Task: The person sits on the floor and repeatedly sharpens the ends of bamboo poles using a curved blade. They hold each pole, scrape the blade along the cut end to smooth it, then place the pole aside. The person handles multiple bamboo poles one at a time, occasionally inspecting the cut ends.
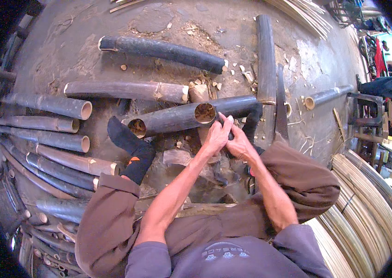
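My left hand (218,135) and my right hand (241,144) are close together in front of me, fingers closed. A dark handle (231,136) shows between them; its tool's kind is hidden. Just beyond the left fingers is the round open end of a dark bamboo tube (233,106), with brown inside. A second bamboo tube (168,119) meets it on the left, its hollow end facing me. My feet in black footwear, the left foot (133,150) and the right foot (252,121), are against the tubes at either side.
Bamboo poles (47,105) lie stacked at the left. Beyond my hands rest a brown tube (126,90), a black tube (163,51) and an upright-lying pole (265,58). A long dark blade (281,106) lies right of it. Split strips (367,204) are bundled at the right.
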`<state>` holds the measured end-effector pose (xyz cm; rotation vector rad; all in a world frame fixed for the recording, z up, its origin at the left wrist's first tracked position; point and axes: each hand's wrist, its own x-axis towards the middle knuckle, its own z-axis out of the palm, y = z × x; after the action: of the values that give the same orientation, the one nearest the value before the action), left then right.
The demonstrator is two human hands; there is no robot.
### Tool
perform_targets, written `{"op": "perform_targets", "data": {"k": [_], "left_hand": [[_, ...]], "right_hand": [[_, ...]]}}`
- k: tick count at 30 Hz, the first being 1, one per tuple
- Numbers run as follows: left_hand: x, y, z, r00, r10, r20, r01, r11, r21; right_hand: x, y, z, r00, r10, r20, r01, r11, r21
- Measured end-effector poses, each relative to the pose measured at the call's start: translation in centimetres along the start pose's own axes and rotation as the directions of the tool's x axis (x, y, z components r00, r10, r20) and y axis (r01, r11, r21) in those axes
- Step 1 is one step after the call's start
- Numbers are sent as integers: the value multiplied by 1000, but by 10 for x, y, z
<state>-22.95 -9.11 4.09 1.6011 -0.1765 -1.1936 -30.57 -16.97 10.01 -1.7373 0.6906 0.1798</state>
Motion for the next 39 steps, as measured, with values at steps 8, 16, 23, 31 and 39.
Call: {"op": "perform_targets", "data": {"k": [8,16,23,31,39], "left_hand": [[30,10,43,995,-75,-62,-8,567,-824],[21,14,12,983,-181,-11,124,719,-684],[-28,13,-97,998,31,-58,3,854,519],[-42,69,-136,775,367,-515,-406,913,40],[3,29,-109,821,413,-395,-229,871,435]], "right_hand": [[67,-23,-69,892,-38,450,306,783,-542],[67,-3,-46,921,-129,368,280,876,-393],[28,42,117,938,-165,-304,272,894,355],[116,-92,130,598,768,-231,107,209,972],[-38,8,91,955,143,-259,-13,896,444]]}}
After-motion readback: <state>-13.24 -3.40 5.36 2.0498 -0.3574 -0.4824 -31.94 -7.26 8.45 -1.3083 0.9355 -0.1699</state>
